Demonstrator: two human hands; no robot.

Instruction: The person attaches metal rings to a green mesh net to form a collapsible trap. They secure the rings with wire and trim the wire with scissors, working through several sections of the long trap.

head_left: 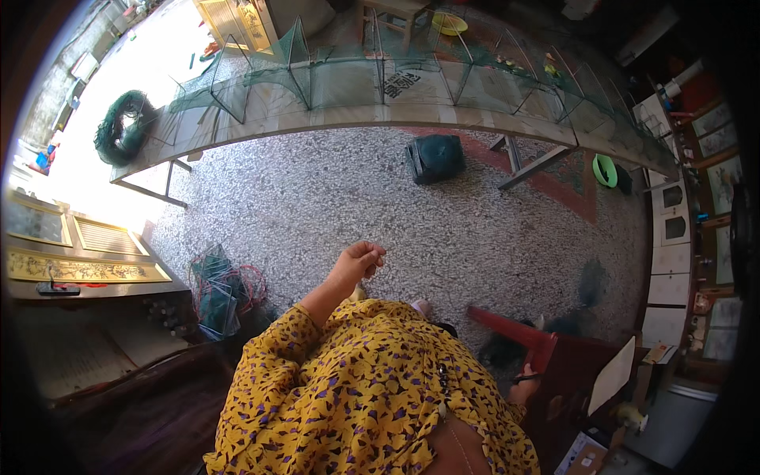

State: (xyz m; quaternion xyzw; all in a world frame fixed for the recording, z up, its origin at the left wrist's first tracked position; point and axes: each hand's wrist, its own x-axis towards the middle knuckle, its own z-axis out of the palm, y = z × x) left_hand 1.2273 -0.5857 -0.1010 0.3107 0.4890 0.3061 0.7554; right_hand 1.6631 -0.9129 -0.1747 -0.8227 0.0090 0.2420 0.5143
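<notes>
My left hand [362,261] is raised in front of my body above the speckled floor. Its thumb and fingers are pressed together, and anything between them is too small to make out. Low at my right side, my right hand [522,385] is beside a dark red wooden piece of furniture [546,348]. Its fingers appear curled around a thin dark object [526,378] whose kind I cannot tell. Across from me, a long green net with wire frames [301,75] stretches along a long narrow table [332,115], away from both hands.
A bundle of green netting [127,127] hangs at the table's left end. A dark green lidded box-like thing [435,158] sits on the floor, with a light green basin [605,170] farther right. Folded nets with red cord [218,289] lie at left. White cabinets [669,277] line the right.
</notes>
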